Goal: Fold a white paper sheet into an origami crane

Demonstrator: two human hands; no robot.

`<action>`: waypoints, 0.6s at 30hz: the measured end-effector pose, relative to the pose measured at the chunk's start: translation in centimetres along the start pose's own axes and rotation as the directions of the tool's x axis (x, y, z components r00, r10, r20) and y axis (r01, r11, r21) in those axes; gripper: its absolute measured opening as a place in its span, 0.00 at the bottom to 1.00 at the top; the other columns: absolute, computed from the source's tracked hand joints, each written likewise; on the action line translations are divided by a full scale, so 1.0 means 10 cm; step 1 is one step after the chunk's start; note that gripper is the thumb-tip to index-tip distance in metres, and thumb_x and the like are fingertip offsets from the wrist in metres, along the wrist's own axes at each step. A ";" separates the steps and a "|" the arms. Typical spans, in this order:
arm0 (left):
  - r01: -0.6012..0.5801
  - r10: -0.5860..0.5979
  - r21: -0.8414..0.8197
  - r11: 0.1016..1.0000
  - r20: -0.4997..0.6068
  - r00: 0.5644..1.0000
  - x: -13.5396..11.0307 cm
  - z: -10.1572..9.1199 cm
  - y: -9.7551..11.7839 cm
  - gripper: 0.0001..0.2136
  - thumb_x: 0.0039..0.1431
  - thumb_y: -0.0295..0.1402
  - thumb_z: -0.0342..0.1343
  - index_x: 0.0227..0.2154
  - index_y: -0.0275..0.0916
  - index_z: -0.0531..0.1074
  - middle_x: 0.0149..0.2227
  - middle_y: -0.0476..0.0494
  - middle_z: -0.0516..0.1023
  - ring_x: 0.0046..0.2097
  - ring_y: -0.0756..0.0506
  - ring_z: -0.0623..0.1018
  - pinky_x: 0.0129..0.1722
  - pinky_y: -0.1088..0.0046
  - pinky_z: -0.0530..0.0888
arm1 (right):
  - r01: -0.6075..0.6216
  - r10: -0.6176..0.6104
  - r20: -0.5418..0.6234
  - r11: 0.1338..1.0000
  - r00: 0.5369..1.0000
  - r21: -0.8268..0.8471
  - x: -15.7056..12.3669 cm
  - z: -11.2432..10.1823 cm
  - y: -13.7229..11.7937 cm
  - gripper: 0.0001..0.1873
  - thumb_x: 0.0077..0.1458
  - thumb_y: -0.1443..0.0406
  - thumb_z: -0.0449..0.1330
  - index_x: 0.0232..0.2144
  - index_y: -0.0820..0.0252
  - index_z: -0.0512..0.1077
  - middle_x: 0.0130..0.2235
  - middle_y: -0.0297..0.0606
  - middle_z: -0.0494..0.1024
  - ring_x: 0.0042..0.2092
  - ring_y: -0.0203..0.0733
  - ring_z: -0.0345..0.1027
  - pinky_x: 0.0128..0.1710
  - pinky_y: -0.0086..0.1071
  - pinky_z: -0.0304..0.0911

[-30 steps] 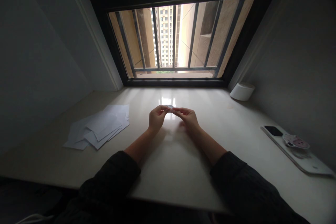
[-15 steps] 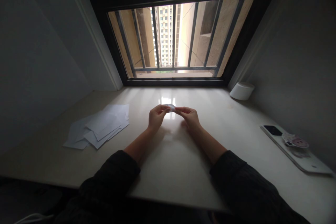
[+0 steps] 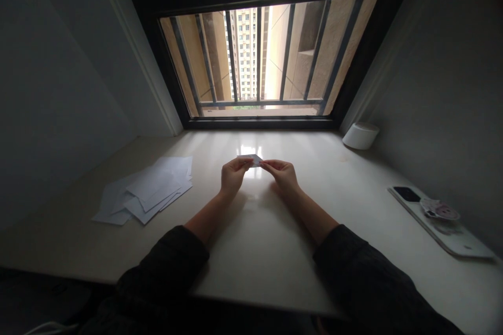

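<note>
A small folded piece of paper (image 3: 256,159) is held just above the sill, in front of the window. My left hand (image 3: 234,174) pinches its left part between thumb and fingers. On the other side, my right hand (image 3: 283,174) grips the right corner with its fingertips. The paper looks whitish-grey with a pointed end toward the right; its exact folds are too small to make out. My fingers cover part of its left side.
Loose white paper sheets (image 3: 151,188) lie in a pile at the left. A white cylindrical object (image 3: 360,136) stands by the right wall. Nearer on the right lies a phone (image 3: 456,238) with a round decorated grip (image 3: 439,209). The barred window (image 3: 251,124) closes off the back.
My fingers have shifted slightly on the folded paper, and more of its left end shows above my left hand. Both hands stay in nearly the same place.
</note>
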State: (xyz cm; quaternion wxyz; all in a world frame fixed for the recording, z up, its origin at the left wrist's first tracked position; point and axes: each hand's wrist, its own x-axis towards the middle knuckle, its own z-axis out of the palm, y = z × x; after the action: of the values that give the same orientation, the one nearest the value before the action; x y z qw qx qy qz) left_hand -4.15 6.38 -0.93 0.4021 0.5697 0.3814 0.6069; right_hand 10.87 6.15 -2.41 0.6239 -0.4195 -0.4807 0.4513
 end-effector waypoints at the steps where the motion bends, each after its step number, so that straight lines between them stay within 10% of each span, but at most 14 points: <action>1: 0.003 -0.003 0.004 1.000 -0.005 1.000 0.00 0.00 0.00 0.06 0.48 0.32 0.61 0.30 0.39 0.78 0.36 0.42 0.80 0.38 0.44 0.78 0.37 0.66 0.74 | 0.004 -0.004 -0.001 1.000 1.000 0.001 0.00 0.00 0.00 0.17 0.34 0.54 0.70 0.27 0.57 0.79 0.31 0.40 0.81 0.37 0.48 0.75 0.43 0.41 0.67; 18: -0.069 0.072 0.077 0.995 -0.037 0.997 -0.02 0.00 -0.02 0.07 0.50 0.36 0.61 0.29 0.37 0.74 0.32 0.44 0.79 0.36 0.46 0.78 0.39 0.67 0.74 | 0.022 -0.020 -0.034 0.998 0.999 0.051 -0.04 0.05 -0.06 0.17 0.33 0.55 0.71 0.27 0.57 0.79 0.31 0.40 0.81 0.35 0.46 0.75 0.41 0.41 0.69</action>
State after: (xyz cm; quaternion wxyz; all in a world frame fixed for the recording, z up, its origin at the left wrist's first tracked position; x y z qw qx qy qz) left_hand -4.13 6.24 -1.20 0.3507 0.5855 0.3917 0.6171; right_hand 10.43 5.66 -1.87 0.6472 -0.4056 -0.4628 0.4499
